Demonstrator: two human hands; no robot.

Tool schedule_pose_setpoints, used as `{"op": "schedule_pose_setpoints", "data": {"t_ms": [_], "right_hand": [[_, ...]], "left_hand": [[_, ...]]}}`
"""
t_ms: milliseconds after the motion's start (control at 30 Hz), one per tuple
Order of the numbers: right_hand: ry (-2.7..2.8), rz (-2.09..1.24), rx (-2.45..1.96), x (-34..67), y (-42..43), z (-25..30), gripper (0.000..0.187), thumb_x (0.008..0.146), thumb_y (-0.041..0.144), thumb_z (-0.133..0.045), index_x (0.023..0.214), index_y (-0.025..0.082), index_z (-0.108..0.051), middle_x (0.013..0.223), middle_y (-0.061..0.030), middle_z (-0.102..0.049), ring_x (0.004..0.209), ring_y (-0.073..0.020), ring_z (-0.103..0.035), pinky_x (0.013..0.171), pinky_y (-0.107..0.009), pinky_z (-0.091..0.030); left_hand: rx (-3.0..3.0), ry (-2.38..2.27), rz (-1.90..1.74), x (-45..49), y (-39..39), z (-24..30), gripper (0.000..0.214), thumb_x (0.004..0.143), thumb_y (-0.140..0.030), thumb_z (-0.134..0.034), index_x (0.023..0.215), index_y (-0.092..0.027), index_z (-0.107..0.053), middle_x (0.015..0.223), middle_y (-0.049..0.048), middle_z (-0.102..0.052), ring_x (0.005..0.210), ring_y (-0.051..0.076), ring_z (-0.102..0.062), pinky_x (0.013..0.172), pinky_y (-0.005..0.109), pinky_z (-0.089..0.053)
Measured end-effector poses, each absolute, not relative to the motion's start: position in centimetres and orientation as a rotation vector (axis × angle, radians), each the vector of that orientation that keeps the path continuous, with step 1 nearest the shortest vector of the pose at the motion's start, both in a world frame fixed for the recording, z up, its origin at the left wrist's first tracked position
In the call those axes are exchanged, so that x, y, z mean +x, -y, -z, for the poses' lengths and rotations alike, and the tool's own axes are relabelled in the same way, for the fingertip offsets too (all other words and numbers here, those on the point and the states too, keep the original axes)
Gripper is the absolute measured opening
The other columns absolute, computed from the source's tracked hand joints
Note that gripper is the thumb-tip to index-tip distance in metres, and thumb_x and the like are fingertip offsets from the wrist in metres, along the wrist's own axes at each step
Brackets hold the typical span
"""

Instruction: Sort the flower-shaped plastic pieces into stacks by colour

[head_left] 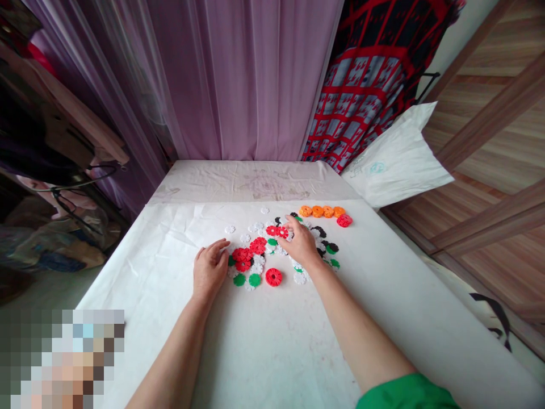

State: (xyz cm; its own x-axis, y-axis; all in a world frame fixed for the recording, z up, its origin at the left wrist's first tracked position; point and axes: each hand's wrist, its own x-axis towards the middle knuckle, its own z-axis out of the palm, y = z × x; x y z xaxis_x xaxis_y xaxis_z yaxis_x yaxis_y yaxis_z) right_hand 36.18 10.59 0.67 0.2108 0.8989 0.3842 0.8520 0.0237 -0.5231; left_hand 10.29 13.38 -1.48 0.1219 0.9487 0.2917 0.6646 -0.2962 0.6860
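Note:
Notched plastic discs in red, white, green and black lie in a loose pile in the middle of the table. My right hand (301,244) reaches over the pile from the right, thumb and forefinger apart at a red disc (271,230). Whether it touches that disc's neighbour is unclear. At the pile's left edge rests my left hand (209,272), its fingers stretched and slightly bent, beside more red discs (242,258) and a green disc (239,280). A red stack of discs (273,277) stands nearer me, between the hands. White discs (255,226) spread behind.
Orange stacks of discs (327,211) form a row at the back right, with a pinkish-red stack (344,220) close by. A white cloth covers the table (272,352). A white bag (395,162) stands past the right edge; purple curtains (238,79) hang behind.

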Motion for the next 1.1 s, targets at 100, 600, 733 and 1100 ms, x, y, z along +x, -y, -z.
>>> {"op": "schedule_pose_setpoints", "data": {"t_ms": [100, 600, 733, 1100], "right_hand": [[1.637, -0.143, -1.591, 34.6, -6.0, -0.5, 0.063, 0.078, 0.023, -0.064, 0.138, 0.023, -0.045, 0.108, -0.0062, -0.07, 0.095, -0.0214, -0.067, 0.084, -0.036, -0.055], [1.809, 0.035, -1.54, 31.5, -1.3, 0.9, 0.066, 0.078, 0.016, -0.061, 0.14, 0.02, -0.042, 0.105, -0.0086, -0.069, 0.096, -0.0251, -0.065, 0.086, -0.041, -0.054], [1.807, 0.001, -1.557, 31.4, -1.3, 0.9, 0.062, 0.079, 0.018, -0.061, 0.139, 0.019, -0.043, 0.104, -0.0087, -0.07, 0.095, -0.0248, -0.065, 0.084, -0.039, -0.054], [1.79, -0.109, -1.608, 31.5, -1.3, 1.2, 0.062, 0.079, 0.021, -0.062, 0.139, 0.021, -0.046, 0.114, -0.0107, -0.069, 0.104, -0.0258, -0.065, 0.089, -0.041, -0.054]], "left_hand": [[2.015, -1.567, -0.992, 10.3, -13.3, 1.4, 0.031, 0.086, -0.031, -0.046, 0.104, -0.025, -0.071, 0.121, 0.0051, -0.072, 0.104, 0.024, -0.068, 0.109, 0.05, -0.039], [2.06, -1.575, -0.966, 10.3, -13.4, 1.5, 0.032, 0.086, -0.03, -0.046, 0.106, -0.025, -0.071, 0.118, 0.0049, -0.073, 0.107, 0.024, -0.068, 0.111, 0.049, -0.038], [2.059, -1.592, -0.958, 10.3, -13.4, 1.4, 0.032, 0.086, -0.03, -0.046, 0.105, -0.026, -0.071, 0.118, 0.0045, -0.073, 0.104, 0.023, -0.068, 0.11, 0.047, -0.039], [2.053, -1.586, -0.938, 10.3, -13.4, 1.3, 0.032, 0.087, -0.031, -0.046, 0.106, -0.025, -0.07, 0.112, 0.0052, -0.075, 0.101, 0.023, -0.069, 0.109, 0.047, -0.039]]}}
